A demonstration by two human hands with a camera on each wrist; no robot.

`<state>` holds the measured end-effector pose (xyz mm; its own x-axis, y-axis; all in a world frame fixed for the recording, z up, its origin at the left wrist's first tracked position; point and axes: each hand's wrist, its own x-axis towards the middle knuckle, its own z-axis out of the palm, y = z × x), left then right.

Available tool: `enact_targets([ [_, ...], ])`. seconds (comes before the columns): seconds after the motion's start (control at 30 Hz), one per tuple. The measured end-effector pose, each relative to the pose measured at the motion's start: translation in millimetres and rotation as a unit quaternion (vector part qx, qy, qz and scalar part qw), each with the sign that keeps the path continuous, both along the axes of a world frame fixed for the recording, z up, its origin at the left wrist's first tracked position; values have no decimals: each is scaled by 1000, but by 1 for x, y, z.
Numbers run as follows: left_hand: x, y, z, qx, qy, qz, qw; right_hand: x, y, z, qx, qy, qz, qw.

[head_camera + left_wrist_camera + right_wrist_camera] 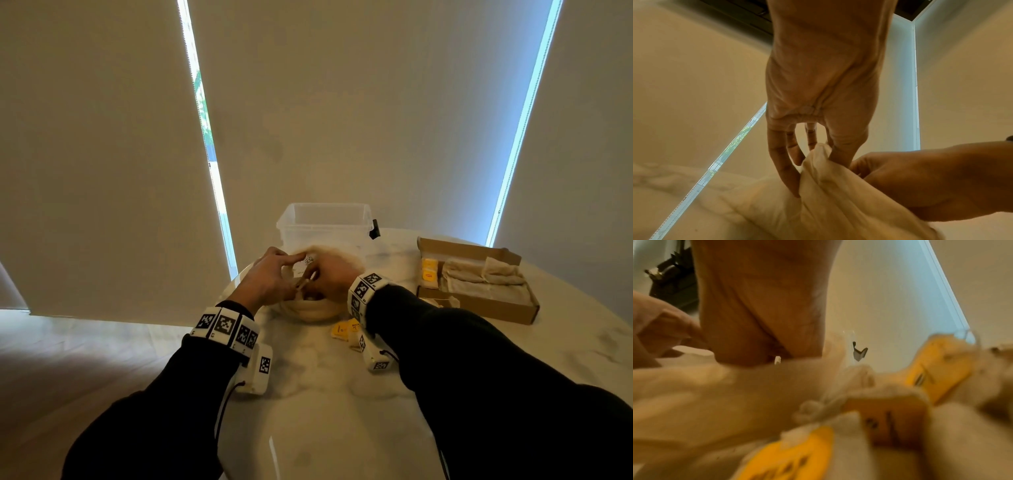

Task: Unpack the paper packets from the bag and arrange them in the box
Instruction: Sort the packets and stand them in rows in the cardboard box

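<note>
head view downward, wrist views close (shared bag (838, 203))

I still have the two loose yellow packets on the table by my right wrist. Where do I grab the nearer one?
The yellow packet looks to lie flat on the table, so probably come from above and pinch its near edge between thumb and fingertip, tipping it up. The right hand is closest, though its wrist overhangs the neighbouring packet.

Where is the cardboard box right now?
In the head view, the cardboard box sits at the table's right, beside the right hand, right of the clear plastic tub.
</note>
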<state>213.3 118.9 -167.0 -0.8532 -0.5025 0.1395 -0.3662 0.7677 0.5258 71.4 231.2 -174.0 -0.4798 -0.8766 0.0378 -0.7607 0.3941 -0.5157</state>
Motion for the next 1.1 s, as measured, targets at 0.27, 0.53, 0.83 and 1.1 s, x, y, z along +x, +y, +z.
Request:
enact_targets([
  [0.27,-1,-1,1,5,7,31,999,-18,52,61,-11,33,-26,999],
  [0.53,0,1,0,9,22,36,999,-33,128,102,93,58,-71,992],
  [0.83,-1,9,1,17,20,23,999,-36,140,63,184,101,-63,976],
  [1.1,3,11,6,10,10,21,1000,3,131,116,159,146,21,976],
])
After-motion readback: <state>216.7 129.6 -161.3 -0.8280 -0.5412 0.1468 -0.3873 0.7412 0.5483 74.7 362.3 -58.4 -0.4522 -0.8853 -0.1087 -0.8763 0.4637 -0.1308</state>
